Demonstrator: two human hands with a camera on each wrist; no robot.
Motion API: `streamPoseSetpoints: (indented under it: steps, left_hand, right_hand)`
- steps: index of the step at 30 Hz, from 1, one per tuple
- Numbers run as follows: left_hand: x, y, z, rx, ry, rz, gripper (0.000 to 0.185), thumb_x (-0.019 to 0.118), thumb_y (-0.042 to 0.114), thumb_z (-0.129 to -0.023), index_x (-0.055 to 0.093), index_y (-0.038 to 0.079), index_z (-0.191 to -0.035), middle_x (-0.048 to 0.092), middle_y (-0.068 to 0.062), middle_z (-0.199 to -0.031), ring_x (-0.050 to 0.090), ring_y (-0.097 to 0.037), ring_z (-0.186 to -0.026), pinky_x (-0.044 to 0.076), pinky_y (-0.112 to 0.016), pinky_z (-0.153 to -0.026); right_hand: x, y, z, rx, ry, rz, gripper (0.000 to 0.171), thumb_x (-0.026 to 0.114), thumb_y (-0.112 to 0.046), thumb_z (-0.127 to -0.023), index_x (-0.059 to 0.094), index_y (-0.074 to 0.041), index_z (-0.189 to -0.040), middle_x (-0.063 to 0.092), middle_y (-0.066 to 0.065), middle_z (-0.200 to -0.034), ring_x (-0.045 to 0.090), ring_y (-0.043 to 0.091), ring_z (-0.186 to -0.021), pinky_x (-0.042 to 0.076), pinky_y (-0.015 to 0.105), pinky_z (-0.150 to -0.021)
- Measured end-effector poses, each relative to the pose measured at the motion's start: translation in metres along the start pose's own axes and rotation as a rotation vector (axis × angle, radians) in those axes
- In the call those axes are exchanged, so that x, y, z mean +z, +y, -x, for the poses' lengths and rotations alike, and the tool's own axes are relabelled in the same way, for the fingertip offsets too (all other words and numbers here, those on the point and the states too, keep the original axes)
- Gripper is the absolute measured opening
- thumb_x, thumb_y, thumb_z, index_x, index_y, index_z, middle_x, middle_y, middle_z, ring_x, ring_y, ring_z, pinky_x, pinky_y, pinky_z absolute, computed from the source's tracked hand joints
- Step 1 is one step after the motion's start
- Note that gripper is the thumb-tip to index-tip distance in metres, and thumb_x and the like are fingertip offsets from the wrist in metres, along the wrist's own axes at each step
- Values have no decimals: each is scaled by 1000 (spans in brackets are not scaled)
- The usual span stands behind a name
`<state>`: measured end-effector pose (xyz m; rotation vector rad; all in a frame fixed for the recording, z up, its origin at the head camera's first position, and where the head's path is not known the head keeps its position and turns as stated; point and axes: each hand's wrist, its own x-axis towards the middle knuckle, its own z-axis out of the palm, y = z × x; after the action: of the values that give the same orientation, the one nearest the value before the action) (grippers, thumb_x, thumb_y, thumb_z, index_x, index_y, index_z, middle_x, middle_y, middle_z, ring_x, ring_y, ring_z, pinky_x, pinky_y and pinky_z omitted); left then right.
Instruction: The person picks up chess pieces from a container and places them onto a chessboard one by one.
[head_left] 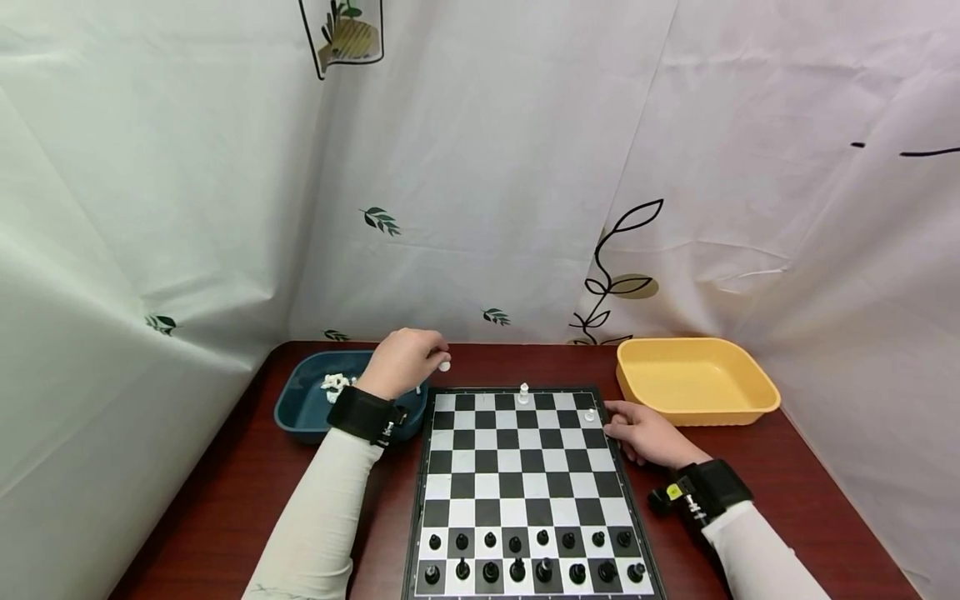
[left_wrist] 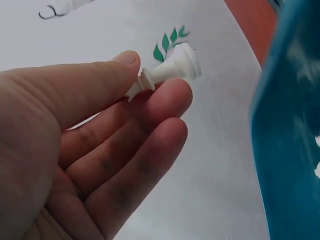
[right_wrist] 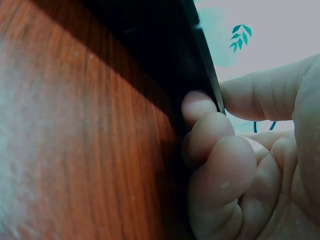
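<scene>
My left hand (head_left: 405,360) hovers between the blue tray (head_left: 300,410) and the chessboard's (head_left: 529,483) far left corner. It pinches a white chess piece (left_wrist: 167,72) between thumb and fingertips; the piece's round base (head_left: 445,365) shows past the fingers. My right hand (head_left: 643,433) grips the board's right edge, thumb on top and curled fingers (right_wrist: 210,135) against its side. Two white pieces (head_left: 524,392) stand on the far rank. Black pieces (head_left: 531,557) fill the two near ranks.
The blue tray at the back left holds several white pieces (head_left: 335,386). A yellow tray (head_left: 693,382) sits at the back right. The board lies on a dark wooden table (head_left: 225,500) enclosed by white curtains (head_left: 487,167).
</scene>
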<state>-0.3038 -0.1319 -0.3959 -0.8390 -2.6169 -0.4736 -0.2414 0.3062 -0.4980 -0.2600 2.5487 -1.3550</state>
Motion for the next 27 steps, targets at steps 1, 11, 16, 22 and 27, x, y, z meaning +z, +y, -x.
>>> streamPoseSetpoints:
  steps: [1, 11, 16, 22, 27]
  left_hand:
    - [2, 3, -1, 6, -5, 2, 6, 83, 13, -103, 85, 10, -107, 82, -4, -97, 76, -22, -85, 63, -41, -80]
    - [20, 31, -14, 39, -120, 25, 12, 83, 18, -103, 85, 11, -113, 82, -2, -102, 76, -20, -92, 62, -39, -87]
    - [29, 41, -16, 67, -160, 19, 11, 82, 18, -104, 84, 13, -114, 82, -1, -103, 76, -18, -94, 62, -37, -86]
    - [40, 50, -20, 99, -203, 46, 13, 81, 18, -105, 84, 12, -115, 82, -1, -105, 77, -18, -95, 62, -37, -86]
    - [50, 54, -23, 115, -248, 68, 12, 80, 15, -106, 84, 10, -115, 82, -2, -104, 76, -17, -95, 62, -37, -87]
  right_hand:
    - [0, 0, 0, 1, 2, -2, 65, 68, -16, -108, 43, 15, -159, 59, 6, -71, 56, 22, -54, 50, 35, -50]
    - [1, 0, 2, -14, 7, -15, 66, 70, -14, -107, 42, 16, -159, 58, 6, -71, 56, 24, -55, 50, 36, -49]
    - [1, 0, 2, -14, 4, -11, 66, 70, -13, -106, 42, 17, -159, 58, 6, -70, 56, 23, -54, 50, 36, -49]
    - [1, -1, 2, -13, 8, -11, 66, 70, -14, -107, 42, 16, -159, 58, 6, -70, 56, 24, -55, 50, 36, -49]
    - [1, -2, 2, -4, 8, -17, 66, 70, -14, -107, 42, 16, -159, 58, 6, -71, 57, 24, -56, 50, 36, -49]
